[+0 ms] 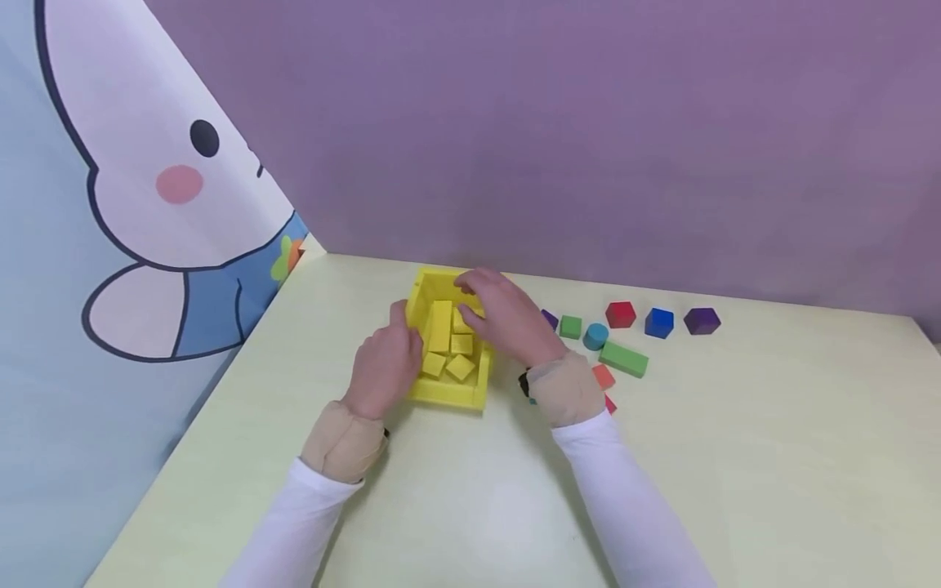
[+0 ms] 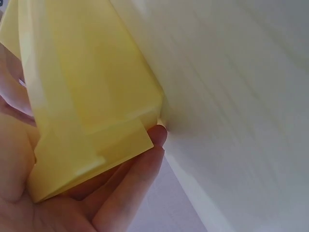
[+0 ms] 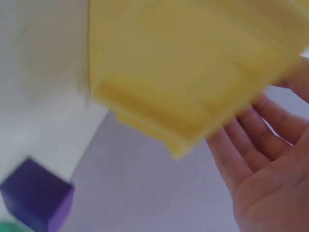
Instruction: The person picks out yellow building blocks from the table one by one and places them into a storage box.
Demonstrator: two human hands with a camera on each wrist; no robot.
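Observation:
A yellow plastic bin (image 1: 448, 396) stands on the table, with several yellow blocks (image 1: 439, 327) inside, one of them long. My left hand (image 1: 384, 359) grips the bin's left side; in the left wrist view its fingers (image 2: 140, 179) bend around the outer wall. Over the bin's far right corner is my right hand (image 1: 510, 314), thumb and fingers apart above the blocks. The right wrist view shows its palm (image 3: 270, 188) beside the bin wall (image 3: 193, 63), which partly hides the fingertips; I see nothing held there.
Right of the bin lie loose blocks: a green cube (image 1: 570, 327), a blue cylinder (image 1: 596, 336), a red block (image 1: 621, 314), a blue cube (image 1: 659, 323), a purple block (image 1: 702, 321) and a long green block (image 1: 623, 359). The right forearm partly covers some red pieces (image 1: 604, 376). A purple backdrop rises behind.

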